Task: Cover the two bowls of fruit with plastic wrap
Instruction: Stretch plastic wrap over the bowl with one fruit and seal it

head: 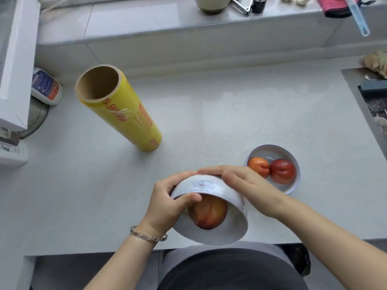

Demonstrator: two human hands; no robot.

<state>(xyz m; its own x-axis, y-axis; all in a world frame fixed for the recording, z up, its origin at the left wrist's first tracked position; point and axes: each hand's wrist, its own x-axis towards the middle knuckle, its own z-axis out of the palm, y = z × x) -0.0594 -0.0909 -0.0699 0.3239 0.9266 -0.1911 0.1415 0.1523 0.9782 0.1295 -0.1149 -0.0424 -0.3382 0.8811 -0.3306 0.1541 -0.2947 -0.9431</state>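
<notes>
The pale grey bench (209,114) fills most of the view, with a raised ledge (167,32) running along its back edge and a sink (374,105) cut in at the right edge. A yellow roll of plastic wrap (123,109) stands upright toward the back left of the bench, its open cardboard core facing up and a loose bit of film clinging to its side. Near the front edge, at the middle, a white bowl (211,208) is held tipped on its side, its mouth turned toward the person, with one reddish-orange fruit (208,212) inside; a glossy film seems to lie over the bowl's mouth and wall, though that is hard to tell for sure. The left hand (167,206) grips the bowl's left side, thumb curled over the rim at the fruit and fingers wrapped behind, with a silver bracelet (148,236) at the wrist. The right hand (240,181) lies flat and spread over the upturned bottom of the bowl, fingers pressed along it. Just right of that hand, a second bowl (274,152) sits on the bench near the front right, uncovered, holding an orange fruit (258,166) and a darker red fruit (282,170) that touch each other. At the far left edge a small white bottle (47,86) lies on its side.
</notes>
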